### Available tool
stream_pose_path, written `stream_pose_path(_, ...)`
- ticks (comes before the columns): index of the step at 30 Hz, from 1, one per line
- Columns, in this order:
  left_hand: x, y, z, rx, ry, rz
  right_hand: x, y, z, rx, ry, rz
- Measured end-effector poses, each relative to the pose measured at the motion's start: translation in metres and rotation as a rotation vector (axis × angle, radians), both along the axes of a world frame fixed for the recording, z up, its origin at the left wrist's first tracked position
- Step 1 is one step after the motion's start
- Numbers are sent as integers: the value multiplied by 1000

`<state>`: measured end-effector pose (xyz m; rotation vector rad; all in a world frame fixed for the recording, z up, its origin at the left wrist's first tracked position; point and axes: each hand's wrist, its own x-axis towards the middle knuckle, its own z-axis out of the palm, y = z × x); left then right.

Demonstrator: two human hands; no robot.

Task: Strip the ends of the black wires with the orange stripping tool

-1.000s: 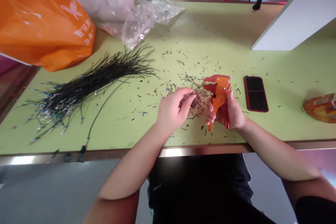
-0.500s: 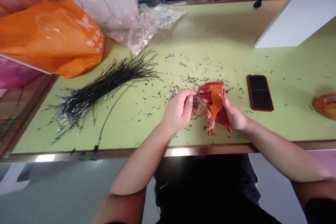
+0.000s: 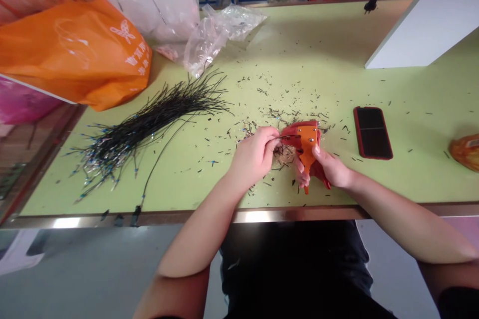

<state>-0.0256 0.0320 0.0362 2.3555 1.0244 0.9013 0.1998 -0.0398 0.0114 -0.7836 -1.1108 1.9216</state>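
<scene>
My right hand (image 3: 335, 167) is wrapped round the handles of an orange and red wire stripper (image 3: 309, 139). Just to its left, my left hand (image 3: 256, 154) pinches a thin dark wire (image 3: 286, 136) whose end reaches into the tool's jaws. Most of that wire is hidden by my fingers. Under and around the tool lie a pile of wire scraps (image 3: 284, 154) and many short black offcuts. Farther left rests a thick bundle of black wires (image 3: 157, 114) with blue and silvery ends. One single wire (image 3: 151, 167) lies apart, running toward the front edge.
A red-edged phone (image 3: 373, 133) lies right of my hands, with an amber wrapped object (image 3: 466, 153) beyond it. An orange bag (image 3: 75, 55) and clear plastic bags (image 3: 209, 35) stand back left. A white panel (image 3: 419, 25) and a black plug (image 3: 370, 5) are back right.
The stripper has tilted slightly and its handles look closer together. My left hand still pinches the wire at the jaws. The whole view has shifted a little.
</scene>
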Motion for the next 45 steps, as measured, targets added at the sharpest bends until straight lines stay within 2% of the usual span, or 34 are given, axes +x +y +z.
stream_pose_path(8,0,3,3,9,88,-6,-10,-3,-5,19,-64,-68)
stream_pose_path(14,-2,7,4,151,210,-9,-21,-5,-9,8,-59,-187)
stream_pose_path(17,0,5,3,230,185,12,-26,-6,-7,38,-36,-208)
stream_pose_path(21,-1,4,2,318,65,31,-26,-10,0,162,-27,-210)
stream_pose_path(24,-18,21,2,297,-75,159,-14,-11,10,284,32,-288)
stream_pose_path(26,-32,37,2,254,-257,385,-2,-8,19,340,137,-424)
stream_pose_path(27,-38,44,2,221,-349,478,2,-6,22,304,161,-520)
stream_pose_path(28,-40,47,2,188,-401,506,6,-3,25,283,179,-598)
stream_pose_path(30,-34,45,2,190,-348,451,7,1,25,261,179,-635)
stream_pose_path(31,-27,38,2,192,-267,368,5,3,22,248,167,-609)
stream_pose_path(34,0,10,3,224,-105,173,-7,3,10,185,122,-432)
stream_pose_path(36,13,-5,5,275,-83,95,-14,1,2,181,89,-321)
stream_pose_path(39,19,-15,6,285,-87,-4,-18,-2,-7,191,59,-210)
stream_pose_path(45,18,-18,3,367,-81,-58,-16,-4,-22,145,-21,-268)
